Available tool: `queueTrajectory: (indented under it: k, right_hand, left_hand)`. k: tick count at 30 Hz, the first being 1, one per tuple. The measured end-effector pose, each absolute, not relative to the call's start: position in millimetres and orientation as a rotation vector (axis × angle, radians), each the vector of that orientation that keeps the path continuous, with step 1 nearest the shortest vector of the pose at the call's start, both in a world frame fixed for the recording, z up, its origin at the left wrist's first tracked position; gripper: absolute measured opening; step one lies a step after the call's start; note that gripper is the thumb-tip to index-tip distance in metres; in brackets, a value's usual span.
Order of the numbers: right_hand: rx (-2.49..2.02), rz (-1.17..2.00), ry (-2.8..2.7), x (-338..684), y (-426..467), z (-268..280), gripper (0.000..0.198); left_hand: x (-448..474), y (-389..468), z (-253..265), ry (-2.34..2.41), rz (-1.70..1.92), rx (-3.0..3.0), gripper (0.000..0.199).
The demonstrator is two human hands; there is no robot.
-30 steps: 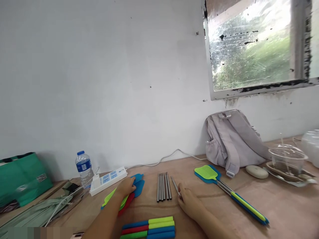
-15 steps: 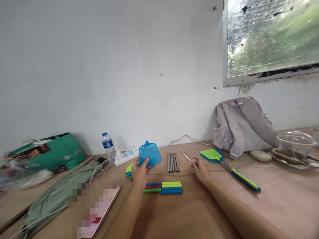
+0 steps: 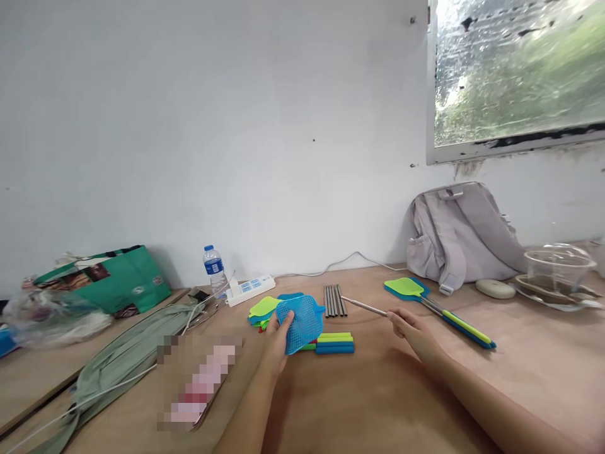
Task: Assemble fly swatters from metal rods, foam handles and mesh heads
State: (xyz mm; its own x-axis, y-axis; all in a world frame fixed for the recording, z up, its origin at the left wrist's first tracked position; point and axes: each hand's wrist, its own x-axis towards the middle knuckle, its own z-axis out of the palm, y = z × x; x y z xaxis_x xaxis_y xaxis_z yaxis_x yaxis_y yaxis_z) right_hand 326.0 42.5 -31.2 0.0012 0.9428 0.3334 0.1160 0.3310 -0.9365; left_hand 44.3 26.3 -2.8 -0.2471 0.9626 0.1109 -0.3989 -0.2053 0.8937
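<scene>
Two hands closed: left hand [image 3: 275,340] grips blue swatter head [image 3: 300,322]; right hand [image 3: 410,328] pinches metal rod [image 3: 363,306], tip pointing left.

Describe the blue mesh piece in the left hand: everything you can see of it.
The blue swatter head is a flat, roughly square paddle of perforated plastic mesh with a solid rim, and no rod is attached. The left hand grips its lower left edge, holding it lifted and tilted above the wooden table, in front of the coloured grips. The thin metal rod in the right hand points toward it without touching.
</scene>
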Motion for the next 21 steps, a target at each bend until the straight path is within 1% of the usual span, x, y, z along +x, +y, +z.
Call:
queueTrajectory:
  k: [7, 15, 21]
  right_hand:
    - [-1.080, 0.855, -1.544, 320, 37, -24, 0.041]
    - [-1.039, 0.689, -1.648, 326, 42, -28, 0.035]
    - [-1.009, 0.612, -1.759, 336, 43, -21, 0.030]
  left_hand:
    - [51, 27, -9, 0.964, 1.580, 0.853, 0.037]
    - [55, 29, -16, 0.977, 1.499, 0.825, 0.027]
    - [57, 25, -11, 0.991, 1.471, 0.826, 0.025]
